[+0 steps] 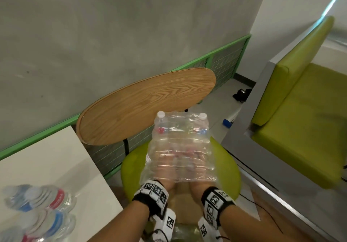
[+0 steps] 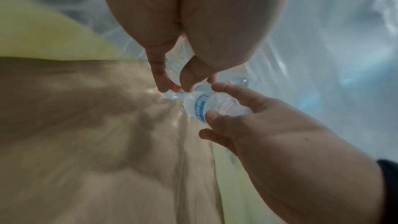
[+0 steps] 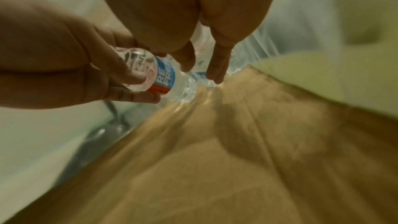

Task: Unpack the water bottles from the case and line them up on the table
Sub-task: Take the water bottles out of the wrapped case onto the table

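Observation:
A clear shrink-wrap case (image 1: 180, 129) of water bottles lies on a green chair seat (image 1: 229, 170). Two white caps (image 1: 161, 114) show at its far end. Both hands are inside the wrap's near opening. My left hand (image 1: 165, 166) (image 2: 172, 88) curls its fingers round a bottle with a red and blue label (image 3: 163, 79). My right hand (image 1: 199, 168) (image 3: 202, 72) grips a second bottle with a blue label (image 2: 198, 106), just beside the first. Several unpacked bottles (image 1: 37, 200) sit on the white table (image 1: 56, 166) at the lower left, blurred.
The chair's wooden backrest (image 1: 146, 102) stands just beyond the case. A green sofa (image 1: 300, 119) fills the right side. A grey wall with a green rail (image 1: 206, 55) runs behind the table. Tan trouser legs (image 2: 107, 142) are below the hands.

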{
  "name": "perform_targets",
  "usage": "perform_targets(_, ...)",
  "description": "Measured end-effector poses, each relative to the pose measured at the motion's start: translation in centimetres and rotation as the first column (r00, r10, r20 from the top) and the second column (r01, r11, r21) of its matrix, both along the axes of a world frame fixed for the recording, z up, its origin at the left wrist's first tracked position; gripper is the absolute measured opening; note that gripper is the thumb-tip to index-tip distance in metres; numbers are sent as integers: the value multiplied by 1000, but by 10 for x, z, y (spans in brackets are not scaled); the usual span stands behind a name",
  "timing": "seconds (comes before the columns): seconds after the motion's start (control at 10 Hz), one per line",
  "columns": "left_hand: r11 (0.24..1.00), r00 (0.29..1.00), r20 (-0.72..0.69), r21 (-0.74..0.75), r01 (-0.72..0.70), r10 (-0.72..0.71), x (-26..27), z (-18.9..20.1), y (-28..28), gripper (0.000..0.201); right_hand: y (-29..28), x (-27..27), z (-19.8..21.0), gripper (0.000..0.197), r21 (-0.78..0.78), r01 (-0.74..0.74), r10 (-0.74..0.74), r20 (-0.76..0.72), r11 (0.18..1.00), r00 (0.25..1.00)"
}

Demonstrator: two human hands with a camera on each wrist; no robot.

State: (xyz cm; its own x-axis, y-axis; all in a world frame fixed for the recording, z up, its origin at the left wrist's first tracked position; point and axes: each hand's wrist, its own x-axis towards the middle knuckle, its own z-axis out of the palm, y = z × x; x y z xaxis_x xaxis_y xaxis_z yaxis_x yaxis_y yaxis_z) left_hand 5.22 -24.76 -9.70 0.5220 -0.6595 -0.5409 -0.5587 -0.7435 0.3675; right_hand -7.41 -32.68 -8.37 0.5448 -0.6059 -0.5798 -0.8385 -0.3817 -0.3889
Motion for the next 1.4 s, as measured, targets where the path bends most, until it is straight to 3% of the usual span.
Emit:
perform_targets(0.1, 993, 1000, -7, -119, 4, -5, -21, 6, 27, 38, 12, -12, 6, 31, -75, -38, 35, -42, 996, 999)
perform_targets(0.2, 946, 995, -65, -308, -96, 80, -41, 18, 57, 50, 34, -22, 3, 22, -140, 114, -63, 323, 984, 944)
perform_targets(0.3, 882, 985, -159, -452, -138, 72, -55, 32, 93, 57, 48, -35, 14, 51, -294, -62, 180, 396, 954, 900)
perform_targets(0.4, 849, 962, -267, -493, -191, 62, -61, 52, 138, 47, 60, -41, 47, 48, -269, -152, 252, 389, 951, 886)
perform_targets(0.5, 784, 898, -426, -518, -341, 109, -63, 77, 189, 40, 75, -46, 65, 45, -201, -217, 277, 354, 955, 893)
perform_targets(0.6, 751, 833, -524, -474, -460, 180, -63, 106, 247, 36, 109, -45, 84, 34, -150, -306, 339, 317, 940, 886)
perform_targets(0.7, 731, 815, -519, -446, -516, 258, -57, 124, 318, 37, 157, -40, 102, 29, -60, -355, 351, 365, 933, 862)
perform_targets(0.8, 769, 819, -484, -381, -513, 307, -54, 136, 395, 30, 207, -31, 115, 26, 57, -451, 405, 352, 891, 844)
perform_targets(0.9, 843, 853, -392, -270, -465, 345, -60, 141, 471, 33, 253, -18, 121, 30, 90, -614, 560, 326, 784, 762)
perform_targets(1.0, 818, 799, -393, -168, -549, 456, -68, 137, 544, 34, 304, 0, 124, 31, 144, -748, 700, 277, 648, 659)
perform_targets(1.2, 574, 588, -331, -148, -805, 738, -73, 105, 660, 33, 404, 31, 101, 41, 169, -921, 884, 265, 352, 386)
perform_targets(1.4, 211, 341, -349, -360, -909, 873, -60, 69, 707, 24, 494, 54, 83, 42, 91, -989, 945, 295, 120, 142)
